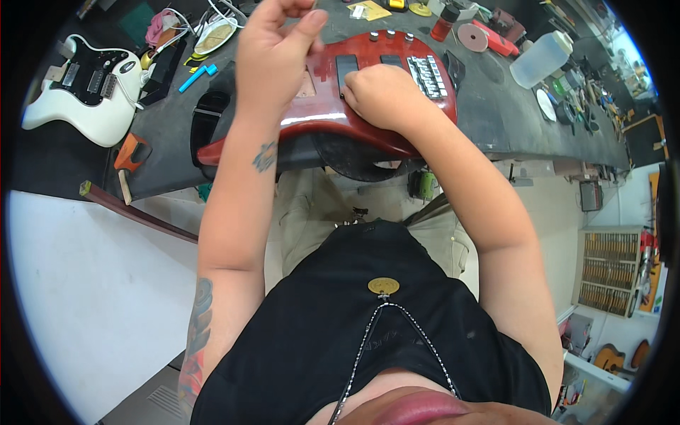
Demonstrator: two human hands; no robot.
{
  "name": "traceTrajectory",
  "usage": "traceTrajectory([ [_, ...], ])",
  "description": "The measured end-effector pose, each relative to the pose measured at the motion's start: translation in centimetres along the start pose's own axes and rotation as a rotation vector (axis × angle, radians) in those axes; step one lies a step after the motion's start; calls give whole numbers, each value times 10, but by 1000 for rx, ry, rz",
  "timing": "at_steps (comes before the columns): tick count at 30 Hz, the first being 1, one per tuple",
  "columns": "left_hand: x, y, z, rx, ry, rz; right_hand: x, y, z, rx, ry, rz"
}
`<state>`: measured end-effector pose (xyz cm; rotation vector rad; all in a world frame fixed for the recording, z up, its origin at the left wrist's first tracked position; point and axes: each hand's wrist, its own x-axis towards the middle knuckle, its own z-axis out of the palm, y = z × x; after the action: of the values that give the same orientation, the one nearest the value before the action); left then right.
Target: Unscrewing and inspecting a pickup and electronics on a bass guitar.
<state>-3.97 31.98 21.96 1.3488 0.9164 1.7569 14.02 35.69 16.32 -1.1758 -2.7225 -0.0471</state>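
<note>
A glossy red electric bass or guitar body (312,122) lies on the dark workbench in front of me. It carries a metal bridge (427,76), dark pickups and several knobs along its far edge. My right hand (382,98) rests closed on the body beside the dark pickup (347,67), and a small dark bit shows by its fingertips. Raised over the left part of the body, my left hand (276,57) has its fingers curled toward the thumb. A thin sliver shows near those fingertips, at the top of the picture. What either hand grips is too small to name.
A white electric guitar body (95,110) lies at the left. Near it are a blue string winder (197,78), an orange-and-black tool (132,152) and a white dish (214,35). A translucent bottle (540,62), a red bottle (444,23) and scattered tools occupy the right side.
</note>
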Motion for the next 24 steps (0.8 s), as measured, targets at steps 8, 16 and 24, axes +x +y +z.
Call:
traceTrajectory([
  [8, -70, 29, -128, 365, 103, 97, -1, 2, -3, -31, 85, -84],
  [16, -124, 5, -248, 755, 429, 109, 1, 15, 3, 296, 163, -134],
  [24, -120, -16, -265, 1197, 360, 166, -4, 11, -5, 429, 186, -36],
])
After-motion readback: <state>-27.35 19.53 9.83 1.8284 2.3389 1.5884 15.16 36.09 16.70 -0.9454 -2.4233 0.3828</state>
